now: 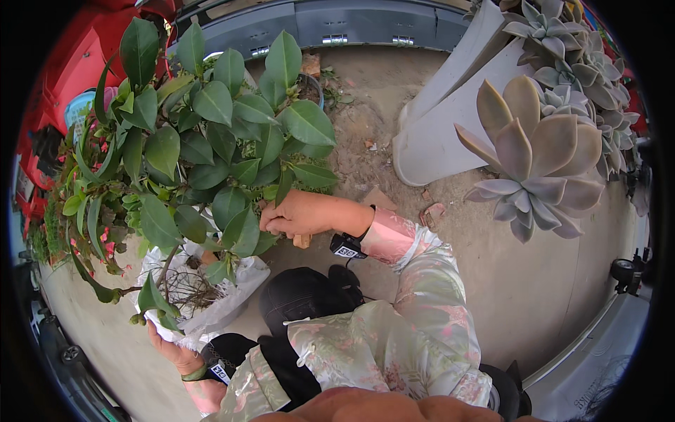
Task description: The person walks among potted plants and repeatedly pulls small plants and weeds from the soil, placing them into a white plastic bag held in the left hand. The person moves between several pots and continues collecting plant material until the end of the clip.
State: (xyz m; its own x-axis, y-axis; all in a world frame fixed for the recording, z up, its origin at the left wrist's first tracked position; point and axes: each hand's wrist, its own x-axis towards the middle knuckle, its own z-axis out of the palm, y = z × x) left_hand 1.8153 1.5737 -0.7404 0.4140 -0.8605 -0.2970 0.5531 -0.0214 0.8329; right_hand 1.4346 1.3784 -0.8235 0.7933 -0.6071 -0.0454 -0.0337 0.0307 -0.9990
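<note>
My left hand (174, 352) grips the lower outer side of a white woven plastic bag (240, 295), its fingers partly behind the bag. Dry twigs or roots (192, 287) lie inside the open bag. My right hand (285, 215) is half closed beside the lower leaves of a broad-leaved green shrub (211, 105); whether it grips anything is hidden. Just below that hand is a small orange-brown brick or clay piece (302, 241). Branches of the shrub hang over the bag.
Tall pale planters (448, 121) with large succulents (532, 153) stand at the right. Pink-flowered plants (108, 245) and a red vehicle (79, 58) are at the left. Broken brick pieces (433, 214) lie on the concrete ground. A dark round pot (311, 89) stands behind the shrub.
</note>
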